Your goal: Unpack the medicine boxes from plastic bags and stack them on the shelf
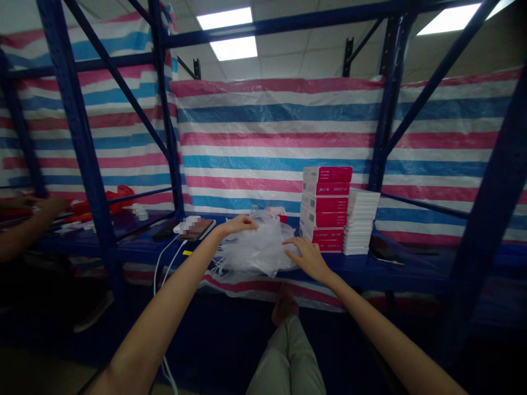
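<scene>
A pile of thin, whitish see-through bags [261, 249] lies in front of me on the blue shelf, with thin white strings spilling out at its left. My left hand [240, 224] is at the top left of the pile, thumb and fingers closed in a pinch on the sheer material. On the right side, my right hand [307, 258] reaches in with its fingers apart, at the edge of the pile. Whether its fingertips touch the material I cannot tell.
Right of the bags stand a stack of red-and-white boxes [329, 211] and a stack of white boxes [361, 222]. A phone [387, 253] lies beyond them. White cables [158, 274] hang at left, near a brown-covered item [197, 229]. Blue posts [82, 137] flank me; another person's arm [31, 225] is far left.
</scene>
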Motion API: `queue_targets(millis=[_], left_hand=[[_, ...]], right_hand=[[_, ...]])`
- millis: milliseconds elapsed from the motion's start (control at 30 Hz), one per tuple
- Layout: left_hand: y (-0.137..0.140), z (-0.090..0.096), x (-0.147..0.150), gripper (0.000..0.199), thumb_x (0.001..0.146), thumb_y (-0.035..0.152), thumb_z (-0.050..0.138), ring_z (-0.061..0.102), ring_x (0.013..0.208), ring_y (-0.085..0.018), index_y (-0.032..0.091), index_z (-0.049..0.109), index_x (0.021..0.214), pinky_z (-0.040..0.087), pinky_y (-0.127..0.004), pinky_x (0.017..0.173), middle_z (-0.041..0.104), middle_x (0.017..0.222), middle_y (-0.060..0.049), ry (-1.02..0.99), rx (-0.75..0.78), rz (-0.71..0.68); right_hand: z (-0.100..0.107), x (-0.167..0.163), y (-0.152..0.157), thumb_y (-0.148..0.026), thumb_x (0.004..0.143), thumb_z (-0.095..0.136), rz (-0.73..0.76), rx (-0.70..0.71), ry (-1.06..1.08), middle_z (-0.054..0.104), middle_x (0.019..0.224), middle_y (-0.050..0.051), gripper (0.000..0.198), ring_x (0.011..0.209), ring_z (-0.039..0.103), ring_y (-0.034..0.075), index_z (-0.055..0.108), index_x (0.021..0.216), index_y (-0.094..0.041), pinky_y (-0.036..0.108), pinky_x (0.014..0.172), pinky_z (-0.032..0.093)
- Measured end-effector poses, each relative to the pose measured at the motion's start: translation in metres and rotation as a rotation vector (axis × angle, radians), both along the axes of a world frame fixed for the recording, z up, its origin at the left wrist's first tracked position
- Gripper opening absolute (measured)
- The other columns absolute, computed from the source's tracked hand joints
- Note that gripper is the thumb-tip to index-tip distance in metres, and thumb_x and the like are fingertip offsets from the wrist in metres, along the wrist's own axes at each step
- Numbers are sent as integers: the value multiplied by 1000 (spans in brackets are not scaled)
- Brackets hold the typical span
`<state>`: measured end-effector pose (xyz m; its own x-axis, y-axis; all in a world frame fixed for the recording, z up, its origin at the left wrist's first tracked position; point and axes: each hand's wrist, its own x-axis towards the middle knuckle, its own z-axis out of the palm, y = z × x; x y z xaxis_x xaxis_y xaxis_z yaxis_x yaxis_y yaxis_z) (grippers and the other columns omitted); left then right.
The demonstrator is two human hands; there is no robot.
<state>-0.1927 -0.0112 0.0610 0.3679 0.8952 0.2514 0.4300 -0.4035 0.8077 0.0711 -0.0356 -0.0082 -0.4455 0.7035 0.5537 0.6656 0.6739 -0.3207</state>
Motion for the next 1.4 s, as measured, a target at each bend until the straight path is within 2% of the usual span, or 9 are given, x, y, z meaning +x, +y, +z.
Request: queue_targets(millis=[100,200,333,533,800,900,1067,1233,1400], left_hand=[[-8,10,3,32,63,44,68,48,60,-8,13,64,71,32,-20,60,58,64,2,-380,60,111],[-17,18,15,34,60,41,73,53,68,-10,14,66,79,36,-20,65,63,74,0,-615,-7,80],[-32,26,36,30,60,33,75,56,71,-10,13,67,79,38,-19,68,66,79,-2,-739,-53,-17],[-54,40,50,15,65,22,72,56,61,-8,12,66,75,42,-18,61,65,72,-1,-884,-82,-49],[-56,50,39,20,76,28,63,56,55,-9,11,64,88,44,-19,54,65,69,-2,-868,-115,-39],[-60,45,33,34,77,36,61,61,70,-13,14,61,102,46,-21,63,67,84,-6,-792,-122,21],[-84,25,27,59,72,42,65,58,99,-19,25,45,125,44,-30,83,60,113,-8,-606,-116,-55],[-91,3,37,49,71,47,62,57,99,-23,16,57,110,42,-36,88,63,104,-9,-361,50,45],[-79,15,35,50,69,55,58,64,70,-22,9,61,86,49,-36,72,68,81,-12,-473,201,168]], right_hand=[[16,-11,-1,-40,83,46,-57,88,84,59,111,3,26,104,48,26,59,104,-29,45,84,34],[34,-26,0,-40,81,51,11,83,200,59,112,4,33,100,51,25,54,111,-27,43,84,35],[47,-46,2,-41,77,57,150,19,338,59,112,6,47,99,53,22,48,119,-22,39,85,38],[42,-47,-4,-41,75,60,228,-55,316,63,102,4,42,82,58,18,52,114,-24,34,79,40],[29,-36,-9,-46,71,64,131,147,123,63,105,2,36,97,53,24,61,102,-29,37,81,34],[31,-38,-8,-38,78,59,163,146,198,66,95,1,16,92,55,21,65,87,-26,34,80,34],[36,-40,-6,-32,82,52,143,93,326,66,87,1,14,81,59,18,63,85,-23,31,76,36],[35,-42,-12,-29,85,46,118,97,332,66,81,0,14,80,59,17,57,87,-21,32,80,33],[30,-43,-12,-28,85,45,51,137,314,65,77,-2,14,81,58,17,57,91,-23,36,85,29]])
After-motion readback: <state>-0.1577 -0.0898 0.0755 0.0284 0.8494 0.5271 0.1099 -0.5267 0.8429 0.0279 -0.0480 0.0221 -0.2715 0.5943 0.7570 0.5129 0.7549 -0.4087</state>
